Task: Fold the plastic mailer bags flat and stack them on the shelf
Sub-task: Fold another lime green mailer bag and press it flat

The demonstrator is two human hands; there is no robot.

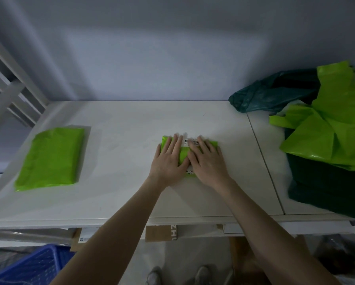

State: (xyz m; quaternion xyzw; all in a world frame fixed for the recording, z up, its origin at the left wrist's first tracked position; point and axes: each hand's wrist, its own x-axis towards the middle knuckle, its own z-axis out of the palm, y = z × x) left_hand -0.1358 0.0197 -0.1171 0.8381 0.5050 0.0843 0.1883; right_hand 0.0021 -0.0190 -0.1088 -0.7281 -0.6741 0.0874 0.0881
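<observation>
I am seeing a folded green stack lying at the left of the white shelf. My left hand and right hand are pressing flat, side by side, on a small folded mailer mid-shelf. Loose green bags are lying heaped at right.

1. Folded mailer bag lies on the shelf, under both hands.
2. Stack of folded bags lies well left of them.
3. Heap of unfolded bags lies right.

Both hands flat, pressing folded green mailer on shelf.
</observation>
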